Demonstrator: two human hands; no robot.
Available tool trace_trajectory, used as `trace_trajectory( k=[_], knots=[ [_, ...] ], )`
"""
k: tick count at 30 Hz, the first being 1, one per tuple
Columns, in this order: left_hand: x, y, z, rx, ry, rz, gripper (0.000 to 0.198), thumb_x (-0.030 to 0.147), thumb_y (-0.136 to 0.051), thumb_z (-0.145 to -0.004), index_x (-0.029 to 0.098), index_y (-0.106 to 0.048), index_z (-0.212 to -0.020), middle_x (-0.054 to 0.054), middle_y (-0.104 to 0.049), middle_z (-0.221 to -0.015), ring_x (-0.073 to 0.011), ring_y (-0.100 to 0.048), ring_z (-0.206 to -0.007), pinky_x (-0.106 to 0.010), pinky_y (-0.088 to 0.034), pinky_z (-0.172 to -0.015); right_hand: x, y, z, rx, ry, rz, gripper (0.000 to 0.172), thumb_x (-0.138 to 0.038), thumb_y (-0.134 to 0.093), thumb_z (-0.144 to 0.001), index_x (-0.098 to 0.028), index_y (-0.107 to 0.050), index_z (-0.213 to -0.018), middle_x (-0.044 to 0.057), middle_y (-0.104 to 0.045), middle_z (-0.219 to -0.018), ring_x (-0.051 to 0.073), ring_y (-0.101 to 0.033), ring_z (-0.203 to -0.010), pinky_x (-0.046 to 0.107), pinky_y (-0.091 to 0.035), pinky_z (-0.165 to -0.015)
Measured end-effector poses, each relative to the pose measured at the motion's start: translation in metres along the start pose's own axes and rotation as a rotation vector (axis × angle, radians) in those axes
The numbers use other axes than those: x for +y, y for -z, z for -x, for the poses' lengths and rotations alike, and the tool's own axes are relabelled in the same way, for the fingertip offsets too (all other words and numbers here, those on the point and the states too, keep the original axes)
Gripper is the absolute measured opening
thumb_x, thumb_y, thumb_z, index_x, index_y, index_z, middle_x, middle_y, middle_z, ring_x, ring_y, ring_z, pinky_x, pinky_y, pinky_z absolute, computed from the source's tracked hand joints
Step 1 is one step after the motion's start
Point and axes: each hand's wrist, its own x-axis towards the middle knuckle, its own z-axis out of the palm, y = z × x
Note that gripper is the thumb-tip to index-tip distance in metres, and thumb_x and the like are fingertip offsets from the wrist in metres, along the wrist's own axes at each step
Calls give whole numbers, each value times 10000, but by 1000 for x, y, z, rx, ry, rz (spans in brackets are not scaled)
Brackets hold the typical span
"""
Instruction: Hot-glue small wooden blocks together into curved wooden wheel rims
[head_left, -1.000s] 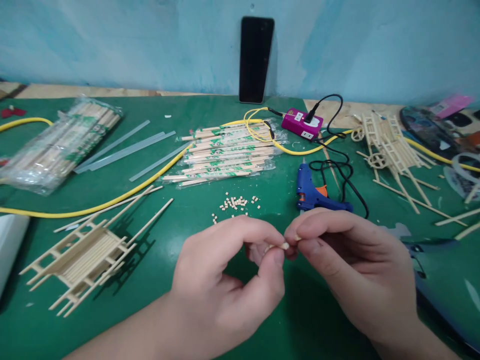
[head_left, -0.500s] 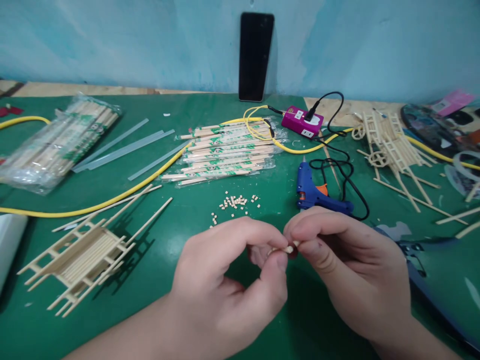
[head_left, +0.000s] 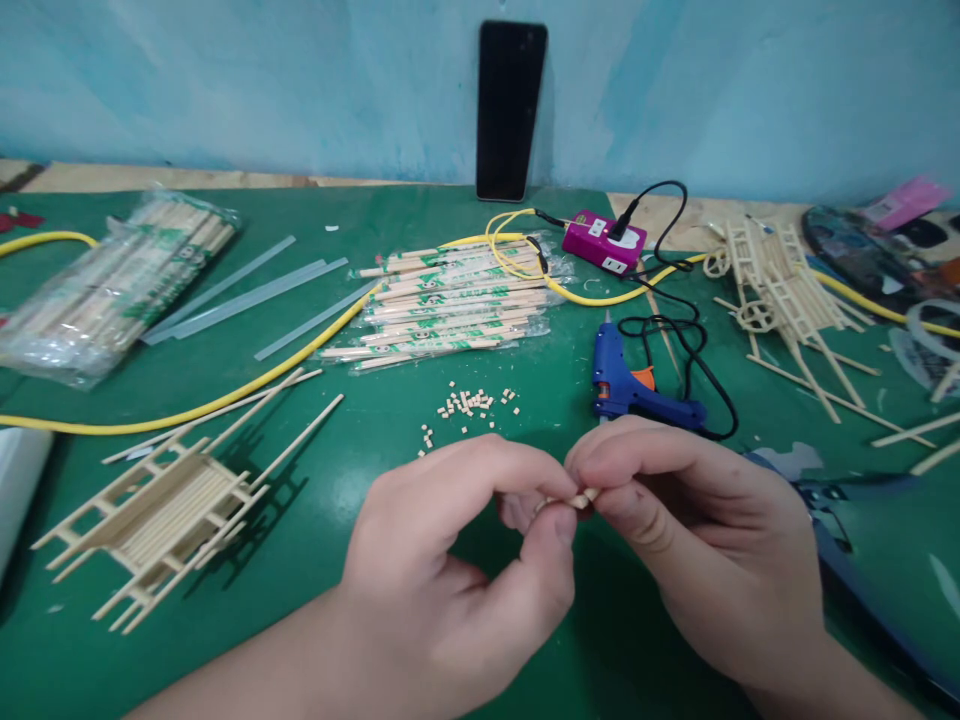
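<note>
Pale wooden stick point(head_left: 571, 498) is pinched between the fingertips of my left hand point(head_left: 450, 565) and right hand point(head_left: 694, 530), over the green mat point(head_left: 67, 490), its ends partly hidden. From here I can't read the green print on the bagged chopsticks point(head_left: 450, 305).
</note>
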Motion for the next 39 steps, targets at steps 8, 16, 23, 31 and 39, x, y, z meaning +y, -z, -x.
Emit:
trace_trajectory(
  k=[8,16,23,31,39],
  knots=[
    [0,2,2,1,-7,-9,156,92,-764,-922,239,-733,-962,48,-805,-773,-73,-726,-614,-172,-554,-571,-1,-1,-1,-3,36,12,170,-141,-805,-1038,-298,-850,-1087,-5,-835,-952,150,-779,-863,246,-657,-768],
    [-1,0,1,7,8,-8,133,103,-755,-940,229,-729,-973,40,-796,-776,-76,-732,-647,-171,-584,-635,-4,-1,0,-10,92,67,223,-95,-860,-980,-296,-838,-1075,-33,-850,-957,136,-783,-882,230,-654,-808],
    [-1,1,4,12,-2,-26,158,96,-759,-947,243,-726,-997,45,-798,-801,-83,-737,-670,-188,-586,-648,-2,0,1,3,102,66,240,-72,-854,-973,-286,-831,-1077,-36,-844,-969,131,-784,-894,229,-655,-823],
    [-4,2,0,25,-117,-107,176,49,-721,-910,211,-725,-980,37,-779,-760,-83,-725,-627,-198,-560,-586,-3,-3,-3,28,114,64,191,-65,-864,-946,-238,-825,-1017,-27,-817,-895,129,-778,-840,222,-652,-772],
    [-4,1,1,33,-146,-160,176,46,-708,-916,211,-720,-979,41,-770,-757,-86,-718,-638,-221,-564,-595,-4,-3,-2,16,122,72,182,-51,-836,-951,-220,-817,-1016,-19,-808,-887,127,-776,-822,226,-653,-749]
  ],
)
